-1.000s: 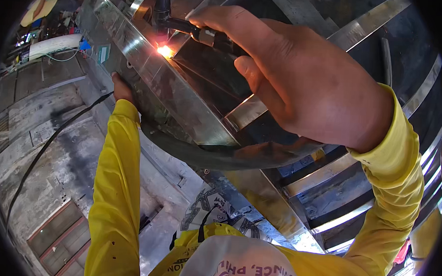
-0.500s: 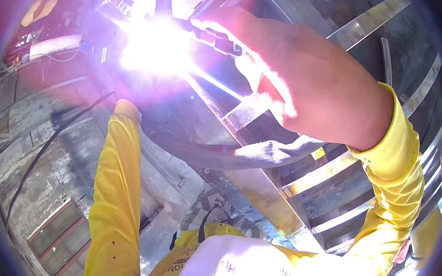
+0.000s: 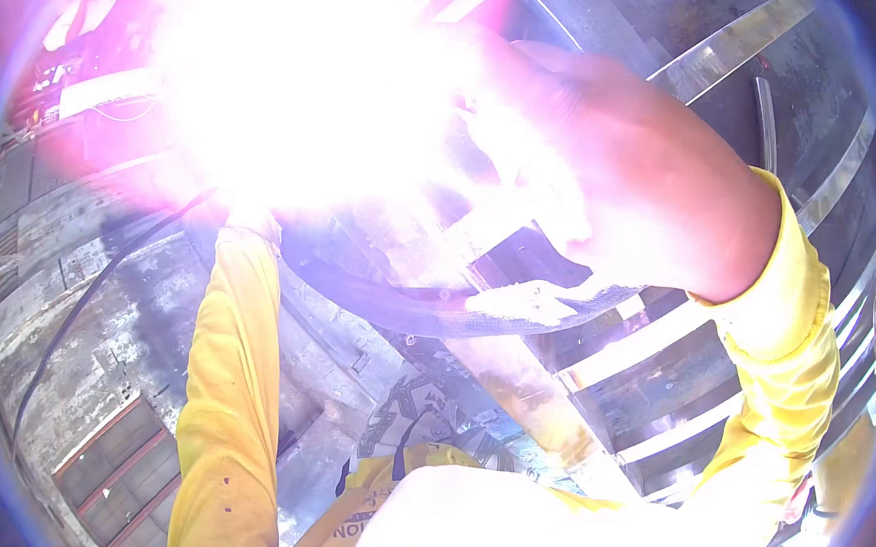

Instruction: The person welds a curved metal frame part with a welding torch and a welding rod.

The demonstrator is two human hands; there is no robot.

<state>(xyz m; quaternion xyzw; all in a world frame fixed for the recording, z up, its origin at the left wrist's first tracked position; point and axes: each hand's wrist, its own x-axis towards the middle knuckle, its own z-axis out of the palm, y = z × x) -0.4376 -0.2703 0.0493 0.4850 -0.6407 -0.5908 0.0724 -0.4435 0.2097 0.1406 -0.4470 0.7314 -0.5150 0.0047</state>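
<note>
A white welding glare (image 3: pixel 300 78) fills the upper middle and washes out whatever lies at its centre. My right hand (image 3: pixel 651 176) reaches in from the right, its back toward me and its fingers curled at the glare's edge. What they close on is lost in the light. Below that hand bends a thick grey sleeved cable (image 3: pixel 525 308). Only the wrist end of my left hand (image 3: pixel 252 222) shows, at the lower edge of the glare; its fingers are hidden. Both forearms wear yellow sleeves.
Under my right arm lies a metal frame of flat bars (image 3: pixel 531 397), with more curved strips (image 3: pixel 839 176) at the right. A thin black cable (image 3: pixel 80 304) runs across the stained concrete floor (image 3: pixel 149 308). A reddish-framed grate (image 3: pixel 115 475) lies at lower left.
The glare has grown much larger and brighter, now covering my left hand and the fingers of my right. Both arms stay almost where they were.
</note>
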